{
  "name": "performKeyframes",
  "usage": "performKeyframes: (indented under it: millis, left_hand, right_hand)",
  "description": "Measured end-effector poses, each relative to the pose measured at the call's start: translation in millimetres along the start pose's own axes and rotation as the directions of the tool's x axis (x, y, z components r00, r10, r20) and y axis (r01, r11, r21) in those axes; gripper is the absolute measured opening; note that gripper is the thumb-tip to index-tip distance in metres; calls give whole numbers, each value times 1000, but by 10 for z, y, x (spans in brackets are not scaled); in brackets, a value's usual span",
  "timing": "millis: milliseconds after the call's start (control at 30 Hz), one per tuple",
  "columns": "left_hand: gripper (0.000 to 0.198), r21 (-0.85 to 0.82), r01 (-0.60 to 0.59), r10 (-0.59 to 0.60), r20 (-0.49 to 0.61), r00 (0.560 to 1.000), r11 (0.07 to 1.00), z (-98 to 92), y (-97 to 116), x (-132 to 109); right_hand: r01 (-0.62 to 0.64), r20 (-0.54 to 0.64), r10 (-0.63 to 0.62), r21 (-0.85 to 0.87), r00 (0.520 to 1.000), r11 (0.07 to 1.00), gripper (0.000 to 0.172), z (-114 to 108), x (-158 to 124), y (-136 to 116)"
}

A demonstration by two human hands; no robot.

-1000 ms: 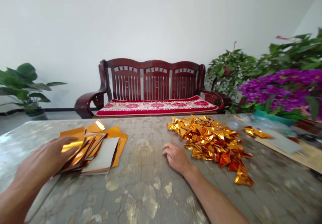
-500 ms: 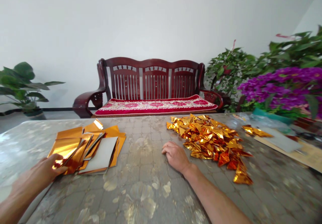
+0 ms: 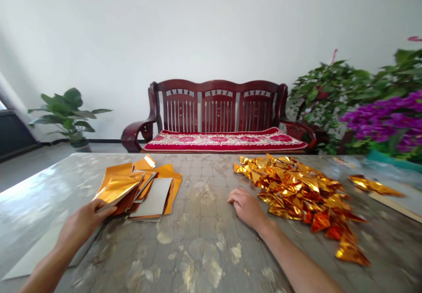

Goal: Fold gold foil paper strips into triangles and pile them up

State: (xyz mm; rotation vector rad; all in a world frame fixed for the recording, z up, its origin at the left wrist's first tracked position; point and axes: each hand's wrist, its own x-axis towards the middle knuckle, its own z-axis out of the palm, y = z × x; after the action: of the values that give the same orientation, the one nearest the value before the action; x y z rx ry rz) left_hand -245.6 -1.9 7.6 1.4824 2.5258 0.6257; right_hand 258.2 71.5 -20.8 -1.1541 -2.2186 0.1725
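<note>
My left hand pinches the near edge of a gold foil paper sheet between thumb and fingers. The sheet is slightly raised over a loose pile of gold foil papers, some showing pale grey backs. A grey-white sheet faces up on the pile's right side. My right hand rests on the table with its fingers curled in and no object visible in it. Close to its right lies a heap of folded gold foil pieces, pointed and creased.
The table has a patterned, shiny cover. A flat pale sheet lies under my left forearm. At right are clear plastic, another gold piece and purple flowers. A wooden bench stands beyond the table.
The view has swung left, so everything sits further right. My left hand has lifted the near edge of the top gold sheet. My right hand stays on the table beside the heap.
</note>
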Motion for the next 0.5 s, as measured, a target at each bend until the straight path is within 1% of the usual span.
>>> performKeyframes:
  millis: [67,100,133,200,233,300,367,500]
  left_hand:
    - [38,46,-23,21,32,999,999,-18,55,-51]
    - [40,44,-55,53,39,998,998,-17,81,-78]
    - [41,33,-60,59,20,998,998,-12,104,-107]
    - [42,22,-34,34,-6,999,999,0,146,-166]
    - [39,15,-46,47,-23,999,999,3,164,-196]
    - [31,-2,-102,102,-55,993,995,1,195,-254]
    - [28,10,-152,153,-109,982,988,-6,220,-308]
    - [22,5,-324,320,-168,932,946,19,298,-424]
  right_hand:
    - [-5,9,5,8,1000,1000,32,-11,14,6]
    - [-6,12,6,11,1000,1000,32,-15,19,8]
    - [-6,18,5,15,1000,1000,31,-20,22,10]
    - [-9,20,9,16,1000,1000,30,-27,27,10]
    - [-9,27,8,15,1000,1000,30,-30,29,10]
    - [-7,34,7,10,999,1000,30,-32,33,9]
    - [-2,33,2,6,999,1000,30,-29,36,15]
    - [15,17,-15,6,1000,1000,30,-9,29,53]
